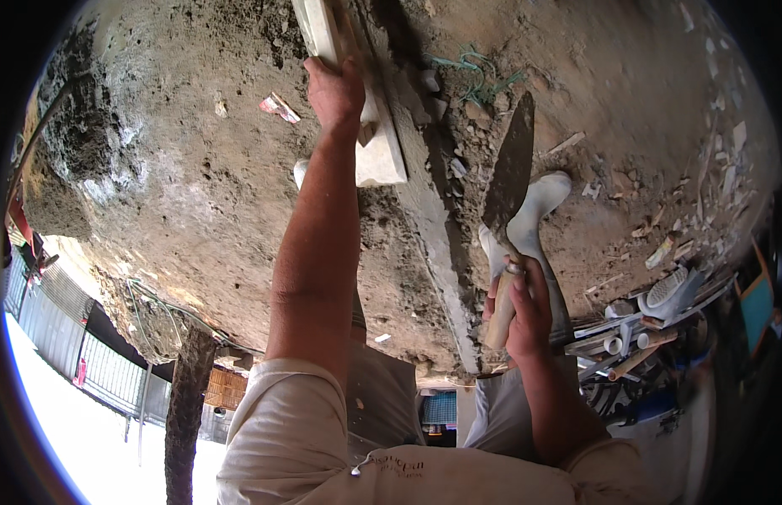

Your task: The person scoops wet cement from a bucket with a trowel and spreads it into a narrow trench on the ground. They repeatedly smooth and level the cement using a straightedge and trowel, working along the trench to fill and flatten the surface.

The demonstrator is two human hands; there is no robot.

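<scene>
Two bare hands worked low over rough dirt ground (197, 185). The left hand (334, 91) was closed over the edge of a pale wooden board (382, 151), which lay flat on the soil and ran up out of the picture's top edge. The right hand (525, 313) was wrapped tight round the wooden handle of a trowel (510, 172); its dark, mud-crusted blade pointed up and away from the person, its tip near the top of the frame. Between the two hands ran a narrow grey ridge of mortar (441, 261), alongside the board and just left of the blade. One white boot (535, 210) stood on the soil right behind the trowel, touching the ground beside the ridge. A tangle of green twine (479, 71) lay near the blade's tip. Well to the right, scraps of wood, white pipe pieces (614, 343) and a white shoe (667, 290) were heaped together. A dark post (189, 404) stood at lower left, with a metal fence (96, 362) beyond it.
</scene>
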